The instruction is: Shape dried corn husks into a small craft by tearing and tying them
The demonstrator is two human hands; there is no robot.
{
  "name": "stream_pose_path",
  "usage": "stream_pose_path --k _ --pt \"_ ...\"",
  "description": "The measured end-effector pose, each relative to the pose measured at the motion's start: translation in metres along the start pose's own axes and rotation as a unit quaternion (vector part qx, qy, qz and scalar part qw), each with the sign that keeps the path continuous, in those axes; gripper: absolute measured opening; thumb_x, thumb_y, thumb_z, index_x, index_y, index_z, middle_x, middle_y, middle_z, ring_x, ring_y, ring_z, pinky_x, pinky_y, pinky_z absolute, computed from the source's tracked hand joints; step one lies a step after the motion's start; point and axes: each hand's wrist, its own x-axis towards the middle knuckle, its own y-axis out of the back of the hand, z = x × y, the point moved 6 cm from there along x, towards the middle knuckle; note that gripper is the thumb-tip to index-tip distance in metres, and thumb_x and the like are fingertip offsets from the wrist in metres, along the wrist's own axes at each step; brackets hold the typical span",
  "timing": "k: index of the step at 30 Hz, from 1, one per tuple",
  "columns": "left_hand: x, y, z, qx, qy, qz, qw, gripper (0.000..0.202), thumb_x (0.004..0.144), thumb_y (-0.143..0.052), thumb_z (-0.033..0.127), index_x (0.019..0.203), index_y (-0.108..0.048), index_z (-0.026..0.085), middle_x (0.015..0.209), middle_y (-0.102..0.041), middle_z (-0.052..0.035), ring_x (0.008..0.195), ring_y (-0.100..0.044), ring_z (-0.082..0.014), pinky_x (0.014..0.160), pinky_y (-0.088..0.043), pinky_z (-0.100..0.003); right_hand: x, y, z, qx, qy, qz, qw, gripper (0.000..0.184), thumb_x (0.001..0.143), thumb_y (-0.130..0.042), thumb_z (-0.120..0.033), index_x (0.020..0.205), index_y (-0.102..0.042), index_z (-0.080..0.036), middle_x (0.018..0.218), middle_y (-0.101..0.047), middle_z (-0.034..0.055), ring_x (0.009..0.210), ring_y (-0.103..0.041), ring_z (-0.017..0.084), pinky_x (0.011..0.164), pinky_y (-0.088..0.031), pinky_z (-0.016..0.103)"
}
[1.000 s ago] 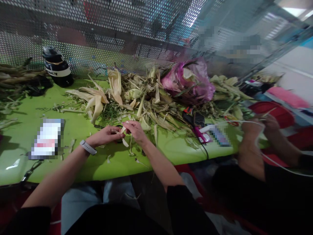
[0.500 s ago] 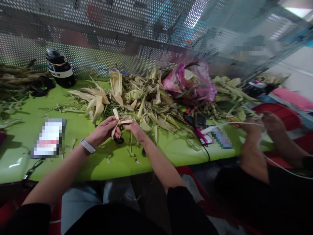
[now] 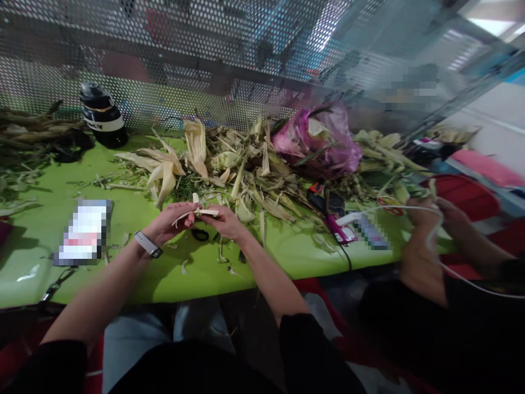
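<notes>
Between my two hands are pale corn husk strips (image 3: 208,212), folded across each other at a small knot. My left hand (image 3: 174,220) pinches the crossing from the left, a thin end sticking out below its fingers. From the right, my right hand (image 3: 225,221) has its fingers closed on the strips too. Just beyond both hands lies a heap of dried corn husks (image 3: 266,186), with a broad pale husk (image 3: 162,180) at its left. Under my hands, a dark ring-shaped thing (image 3: 200,235) rests on the green table (image 3: 164,279).
A phone (image 3: 84,232) lies left, near a dark bottle (image 3: 103,117). A pink plastic bag (image 3: 318,139) stands behind the heap. Right of me are a magenta device (image 3: 342,231) with cables, another phone (image 3: 371,231), and a co-worker's hands (image 3: 438,210). A perforated metal screen (image 3: 229,65) borders the back.
My hands have turned the husk strips a little, and the right-hand end now points out flatter. My right hand has shifted slightly. A strip now stands up at the co-worker's hands.
</notes>
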Motion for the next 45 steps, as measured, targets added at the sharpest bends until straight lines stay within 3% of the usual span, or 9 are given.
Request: stream_pose_path --k 8,13,18,24,29,31,35,39,45 --pt "0.004 0.013 0.003 -0.047 -0.068 0.076 0.994 0.033 0.08 -0.059 0.025 0.111 -0.063 0.016 0.061 -0.061 0.0027 0.052 -0.057 -0.0104 0.056 -0.051 -0.022 0.001 0.006 0.019 0.125 -0.092 0.105 0.982 0.041 0.083 -0.06 -0.06 0.087 -0.067 -0.02 0.065 -0.058 -0.0008 0.062 -0.053 0.013 0.066 -0.044 0.028" --pt "0.006 0.009 -0.007 -0.013 -0.017 0.045 0.999 0.035 0.08 -0.065 0.046 0.092 -0.067 0.013 0.067 -0.063 -0.0009 0.057 -0.058 -0.0112 0.056 -0.05 -0.023 0.002 0.007 0.011 0.113 -0.086 0.084 0.986 0.04 0.079 -0.065 -0.059 0.081 -0.069 -0.019 0.066 -0.063 -0.0001 0.065 -0.056 0.014 0.07 -0.046 0.03" --pt "0.006 0.007 -0.003 0.055 -0.052 0.009 0.997 0.028 0.071 -0.08 0.039 0.077 -0.069 0.013 0.057 -0.057 0.0024 0.046 -0.046 -0.0044 0.045 -0.038 -0.015 0.002 0.007 0.013 0.144 -0.101 0.076 0.982 0.037 0.074 -0.071 -0.055 0.078 -0.072 -0.019 0.071 -0.067 0.0011 0.068 -0.06 0.014 0.074 -0.05 0.031" --pt "0.004 0.011 0.001 0.043 -0.077 0.043 0.995 0.03 0.068 -0.083 0.038 0.084 -0.071 0.015 0.069 -0.064 0.0013 0.056 -0.056 -0.0059 0.058 -0.049 -0.017 0.002 0.028 0.025 0.163 -0.095 0.205 0.961 0.036 0.071 -0.072 -0.054 0.082 -0.069 -0.02 0.08 -0.068 0.0015 0.076 -0.06 0.014 0.078 -0.051 0.03" --pt "0.003 0.007 0.007 0.067 -0.131 0.037 0.988 0.029 0.072 -0.08 0.04 0.08 -0.068 0.015 0.069 -0.063 0.0015 0.058 -0.057 -0.0066 0.06 -0.051 -0.019 -0.009 0.068 0.033 0.177 -0.089 0.4 0.895 0.031 0.082 -0.06 -0.051 0.091 -0.062 -0.022 0.086 -0.063 0.0009 0.075 -0.058 0.012 0.071 -0.049 0.025" --pt "0.003 0.007 0.008 0.07 -0.141 0.029 0.987 0.029 0.073 -0.079 0.04 0.084 -0.069 0.015 0.07 -0.063 0.0015 0.058 -0.057 -0.0067 0.06 -0.051 -0.019 -0.006 0.066 0.026 0.172 -0.066 0.359 0.915 0.033 0.084 -0.058 -0.052 0.101 -0.061 -0.023 0.099 -0.064 0.0023 0.084 -0.06 0.012 0.078 -0.049 0.026" --pt "0.005 0.01 0.009 0.076 -0.142 0.029 0.987 0.031 0.073 -0.079 0.041 0.087 -0.069 0.015 0.072 -0.063 0.0012 0.059 -0.057 -0.0068 0.059 -0.049 -0.018 0.006 0.03 0.006 0.095 -0.032 0.137 0.985 0.04 0.085 -0.059 -0.054 0.107 -0.065 -0.021 0.11 -0.065 0.0054 0.101 -0.06 0.017 0.096 -0.045 0.032" --pt "0.005 0.007 0.01 0.113 -0.151 0.025 0.982 0.033 0.073 -0.078 0.042 0.087 -0.069 0.014 0.071 -0.063 0.0008 0.057 -0.055 -0.0056 0.057 -0.046 -0.017 0.006 0.014 0.0 0.036 -0.027 0.091 0.995 0.041 0.077 -0.069 -0.054 0.095 -0.068 -0.018 0.102 -0.067 0.0055 0.1 -0.06 0.018 0.099 -0.042 0.034" --pt "-0.002 -0.01 0.005 0.165 -0.142 -0.035 0.975 0.039 0.077 -0.076 0.039 0.106 -0.062 0.017 0.055 -0.05 0.0076 0.046 -0.042 -0.004 0.045 -0.032 -0.014 0.002 -0.004 -0.002 0.144 -0.07 -0.002 0.987 0.036 0.078 -0.066 -0.056 0.085 -0.067 -0.02 0.076 -0.063 0.0003 0.072 -0.055 0.014 0.071 -0.047 0.027"
